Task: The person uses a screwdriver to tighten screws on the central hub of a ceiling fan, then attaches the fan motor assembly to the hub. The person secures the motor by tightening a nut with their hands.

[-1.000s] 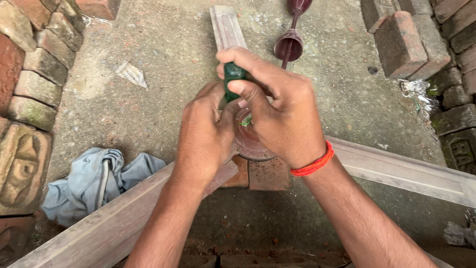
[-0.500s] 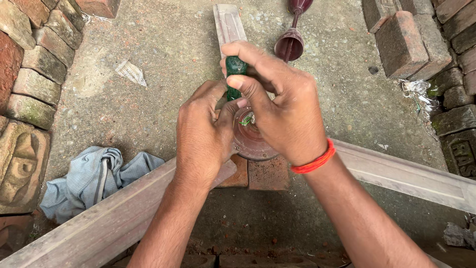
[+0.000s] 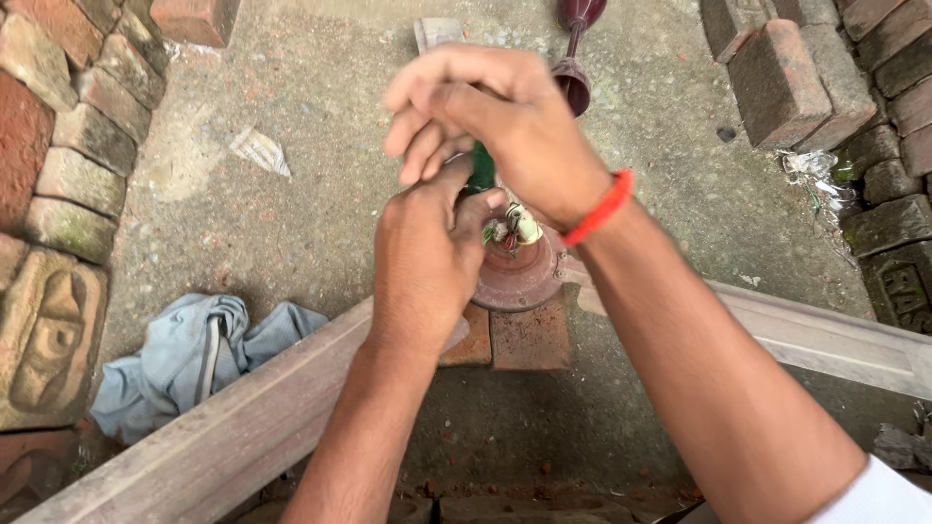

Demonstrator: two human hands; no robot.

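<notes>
Scanning from the left, I see a wall of worn red bricks (image 3: 58, 146), then a crumpled pale blue cloth (image 3: 184, 359) lying on the concrete floor (image 3: 291, 97) left of the round reddish-brown metal housing (image 3: 524, 277), which I take as my landmark. My left hand (image 3: 422, 262) sits just left of that housing, fingers (image 3: 481, 209) curled in against the wires and small fittings on its top. The green-handled screwdriver (image 3: 480, 170) stands nearly upright over the housing, its long axis running down into those fittings. My right hand (image 3: 495, 112) is clenched around the handle's top, above and slightly beyond the housing, a red band at the wrist. Of the two, my left hand is nearer the housing. Right of it lie more red bricks (image 3: 786, 68), and a long grey wooden plank (image 3: 825, 335) crosses beneath.
</notes>
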